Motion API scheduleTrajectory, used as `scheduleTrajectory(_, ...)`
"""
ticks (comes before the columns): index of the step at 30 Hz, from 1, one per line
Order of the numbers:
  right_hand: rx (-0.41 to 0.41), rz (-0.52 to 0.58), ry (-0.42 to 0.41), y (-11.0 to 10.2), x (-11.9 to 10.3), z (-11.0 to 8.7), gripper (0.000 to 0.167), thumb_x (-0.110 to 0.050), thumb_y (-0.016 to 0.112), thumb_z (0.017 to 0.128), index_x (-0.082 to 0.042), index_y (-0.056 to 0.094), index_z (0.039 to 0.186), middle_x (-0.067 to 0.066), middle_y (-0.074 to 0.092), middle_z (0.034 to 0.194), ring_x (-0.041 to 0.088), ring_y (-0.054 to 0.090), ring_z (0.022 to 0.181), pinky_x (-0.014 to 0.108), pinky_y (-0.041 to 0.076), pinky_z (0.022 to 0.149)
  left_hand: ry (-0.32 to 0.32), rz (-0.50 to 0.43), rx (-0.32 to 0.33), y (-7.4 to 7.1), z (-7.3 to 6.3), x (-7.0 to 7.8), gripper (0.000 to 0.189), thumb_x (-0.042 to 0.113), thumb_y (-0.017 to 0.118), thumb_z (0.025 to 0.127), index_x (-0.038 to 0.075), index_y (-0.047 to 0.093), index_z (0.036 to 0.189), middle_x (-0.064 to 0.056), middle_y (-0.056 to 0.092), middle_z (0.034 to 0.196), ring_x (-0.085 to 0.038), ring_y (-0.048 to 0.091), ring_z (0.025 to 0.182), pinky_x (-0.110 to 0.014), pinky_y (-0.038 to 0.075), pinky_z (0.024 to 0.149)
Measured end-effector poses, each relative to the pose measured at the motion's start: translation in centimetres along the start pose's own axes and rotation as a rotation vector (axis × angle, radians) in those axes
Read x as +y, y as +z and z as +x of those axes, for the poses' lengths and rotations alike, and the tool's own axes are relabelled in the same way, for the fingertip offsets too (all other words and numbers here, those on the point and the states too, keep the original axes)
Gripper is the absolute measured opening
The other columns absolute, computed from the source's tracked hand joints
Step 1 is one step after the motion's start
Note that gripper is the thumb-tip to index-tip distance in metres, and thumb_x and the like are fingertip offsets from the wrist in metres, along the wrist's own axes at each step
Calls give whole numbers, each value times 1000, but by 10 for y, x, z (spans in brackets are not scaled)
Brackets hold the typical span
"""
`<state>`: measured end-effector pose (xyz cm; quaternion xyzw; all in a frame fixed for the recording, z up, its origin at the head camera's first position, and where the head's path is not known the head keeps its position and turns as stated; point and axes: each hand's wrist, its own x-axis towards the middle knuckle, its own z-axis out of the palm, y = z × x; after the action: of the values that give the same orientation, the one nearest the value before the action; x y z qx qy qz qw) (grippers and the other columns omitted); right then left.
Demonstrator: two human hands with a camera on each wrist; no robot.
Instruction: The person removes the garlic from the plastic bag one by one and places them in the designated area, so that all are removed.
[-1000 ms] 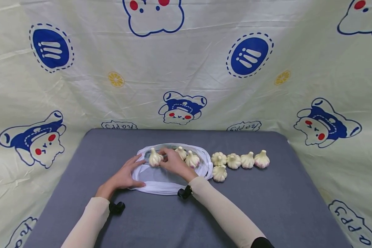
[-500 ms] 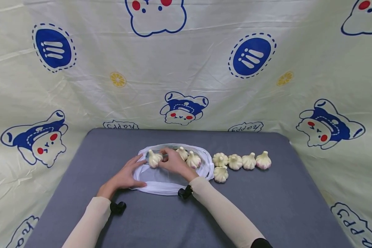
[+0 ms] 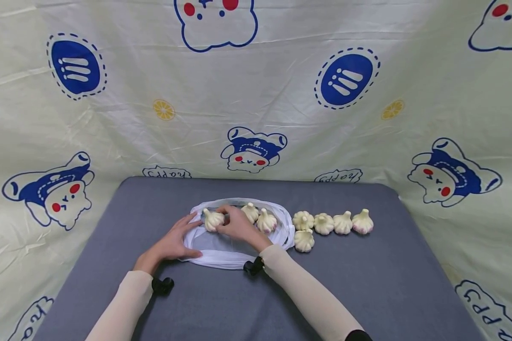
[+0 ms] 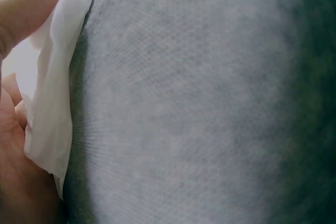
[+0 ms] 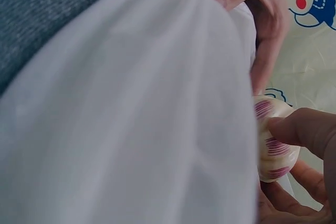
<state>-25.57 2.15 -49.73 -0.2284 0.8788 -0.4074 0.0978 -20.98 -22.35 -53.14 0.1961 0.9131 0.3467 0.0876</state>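
My right hand [image 3: 237, 224] pinches a garlic bulb [image 3: 213, 220] over the left part of a white bag [image 3: 228, 259], whose mouth is spread wide on the table. The right wrist view shows the thumb on this cream bulb [image 5: 275, 148] with pink streaks, fingers below it. At the bag's left rim my left hand [image 3: 173, 241] rests with thumb and fingers spread apart. Its thumb [image 4: 31, 9] lies along the white rim in the left wrist view. Two more bulbs, one at the back [image 3: 250, 212] and one with a pinkish base [image 3: 266, 221], sit inside the bag, right of my right hand.
Right of the bag, a row of several garlic bulbs [image 3: 342, 222] stands on the grey tabletop [image 3: 324, 284]. One more bulb [image 3: 304, 240] sits in front of the row's left end, close to the bag. A printed curtain [image 3: 256, 85] hangs behind the table.
The pinched bulb and my right hand have sunk slightly and shifted a little left relative to the bag. My left hand stays at the rim. The head view has shifted slightly.
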Motion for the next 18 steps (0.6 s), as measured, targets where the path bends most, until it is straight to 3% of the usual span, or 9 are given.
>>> scheduleTrajectory(8,27,102,24,-9,-1,-12,46,-8,76,87,-7,64,131,9,68,128,23,71,108,27,58,86,41,6,28,0,-1,-1,92,39,88,73,4,51,150,-21,26,168,-50,19,154,-73,20,118)
scheduleTrajectory(18,159,226,14,-26,-3,-41,47,-2,80,85,-2,65,129,17,66,129,26,72,101,26,60,81,78,15,41,2,0,-3,91,38,88,72,2,53,148,-23,29,166,-52,22,152,-73,21,118)
